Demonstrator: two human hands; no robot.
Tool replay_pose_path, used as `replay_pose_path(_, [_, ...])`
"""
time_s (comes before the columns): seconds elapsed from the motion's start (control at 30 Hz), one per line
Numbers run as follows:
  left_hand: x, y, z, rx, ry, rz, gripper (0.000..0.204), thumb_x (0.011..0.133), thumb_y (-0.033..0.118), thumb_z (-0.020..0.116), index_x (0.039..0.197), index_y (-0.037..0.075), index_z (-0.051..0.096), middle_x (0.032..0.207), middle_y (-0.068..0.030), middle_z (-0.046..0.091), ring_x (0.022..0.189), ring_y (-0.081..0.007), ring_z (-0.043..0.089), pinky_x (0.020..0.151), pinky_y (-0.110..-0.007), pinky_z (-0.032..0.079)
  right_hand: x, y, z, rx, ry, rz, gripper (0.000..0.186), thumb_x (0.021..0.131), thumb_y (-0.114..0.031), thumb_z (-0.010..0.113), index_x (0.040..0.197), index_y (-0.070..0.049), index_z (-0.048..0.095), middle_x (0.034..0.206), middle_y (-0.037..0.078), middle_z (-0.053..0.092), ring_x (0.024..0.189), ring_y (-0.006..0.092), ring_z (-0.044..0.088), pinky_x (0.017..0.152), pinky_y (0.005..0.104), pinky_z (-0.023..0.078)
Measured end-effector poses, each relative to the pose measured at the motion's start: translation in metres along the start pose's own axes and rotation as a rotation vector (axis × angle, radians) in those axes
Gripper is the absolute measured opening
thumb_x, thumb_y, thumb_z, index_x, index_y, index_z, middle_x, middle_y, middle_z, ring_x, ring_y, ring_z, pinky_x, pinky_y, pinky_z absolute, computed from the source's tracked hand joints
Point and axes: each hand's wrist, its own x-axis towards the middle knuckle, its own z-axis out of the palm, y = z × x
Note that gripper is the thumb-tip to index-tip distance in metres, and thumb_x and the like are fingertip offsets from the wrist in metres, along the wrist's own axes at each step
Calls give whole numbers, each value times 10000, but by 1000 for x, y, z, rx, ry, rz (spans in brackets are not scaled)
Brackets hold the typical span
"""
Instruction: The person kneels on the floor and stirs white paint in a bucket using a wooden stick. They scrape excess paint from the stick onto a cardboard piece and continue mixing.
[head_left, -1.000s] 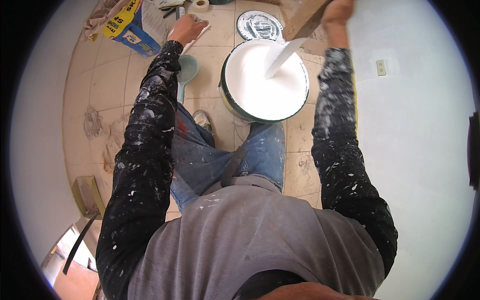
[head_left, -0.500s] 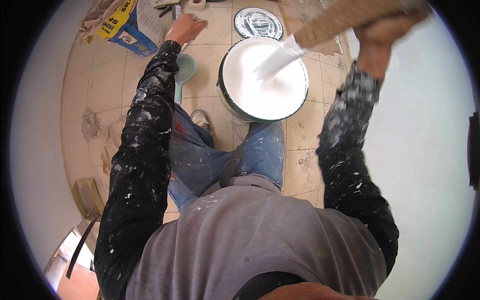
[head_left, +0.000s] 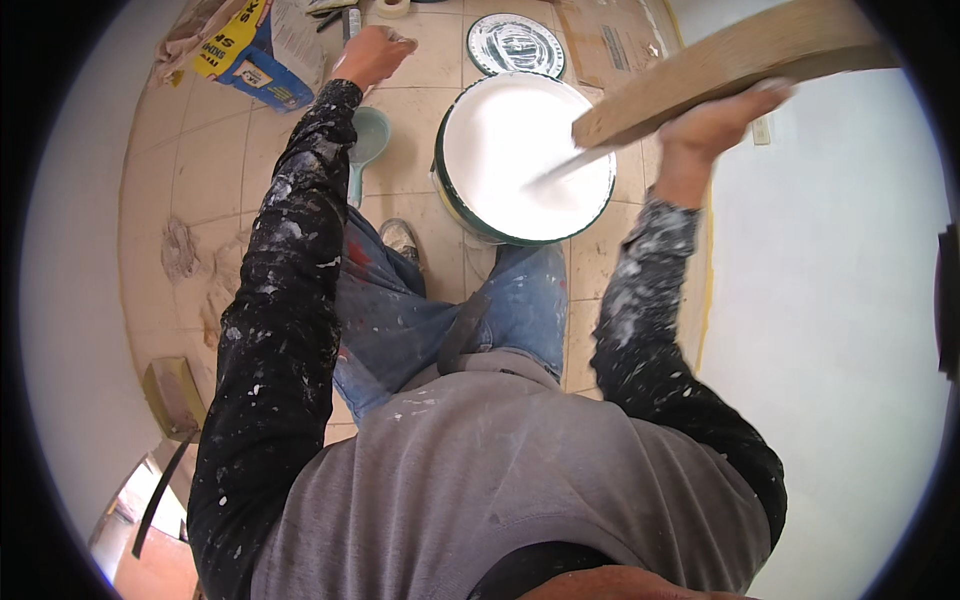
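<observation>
A bucket (head_left: 500, 140) of white paint stands on the floor just in front of my legs. My right hand (head_left: 715, 130) grips a long wooden bar (head_left: 730, 55), held tilted above the bucket's right side, with a narrow pale piece at its lower end reaching into the paint, blurred. My left hand (head_left: 372, 56) is closed at the upper left, beside a dark tube (head_left: 352, 24); what its fingers hold is too small to make out. A pale green dipper (head_left: 368, 138) lies left of the bucket, partly behind my left sleeve.
A paint-smeared lid (head_left: 515, 42) lies behind the bucket, beside cardboard (head_left: 605, 45). A blue-and-yellow bag (head_left: 255, 60) and a tape roll (head_left: 393, 8) are at upper left. A greenish trough (head_left: 172, 398) sits by the left wall; a white wall (head_left: 820, 300) runs along the right.
My right hand swung out to the right with the wooden bar, then back down and inward; the bar now lies flatter over the bucket's rim. My left hand stays nearly in place.
</observation>
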Motion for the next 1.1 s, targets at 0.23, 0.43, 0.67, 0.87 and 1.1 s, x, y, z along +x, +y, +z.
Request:
replay_pose_path(0.23, [-12,33,-10,-26,15,-6,467,895,444,655,791,-9,701,608,-130,644,590,-272,673,635,-390,545,92,80,6,16,-167,-235,712,1096,-555,349,1469,46,428,1427,193,528,1275,284,535,1132,388,390])
replay_pose_path(0.43, [-1,18,1,52,-20,13,371,918,399,626,842,48,715,662,-154,666,662,-322,688,667,-403,551,-58,114,-43,-256,194,329,805,1079,-604,326,1383,111,536,1437,266,557,1314,382,543,1147,413,370])
replay_pose_path(0.67, [-20,7,-20,241,-33,133,298,932,332,701,914,35,685,719,-46,627,607,-167,624,530,-326,506,38,-72,19,233,-276,-58,825,1086,-605,199,1537,76,313,1601,243,353,1447,346,385,1210,381,284])
replay_pose_path(0.87, [10,21,7,15,-48,-93,239,910,337,628,891,137,758,833,-176,720,794,-333,716,691,-435,562,50,114,5,-485,-218,-170,755,1113,-518,146,1569,76,239,1660,242,254,1522,355,296,1271,393,182])
replay_pose_path(1.1, [-6,15,-6,23,32,7,379,876,392,653,724,47,699,711,-162,700,686,-293,711,617,-410,546,-32,49,-34,-284,266,181,975,1013,-747,255,1546,69,305,1482,256,496,1340,343,529,1198,403,364])
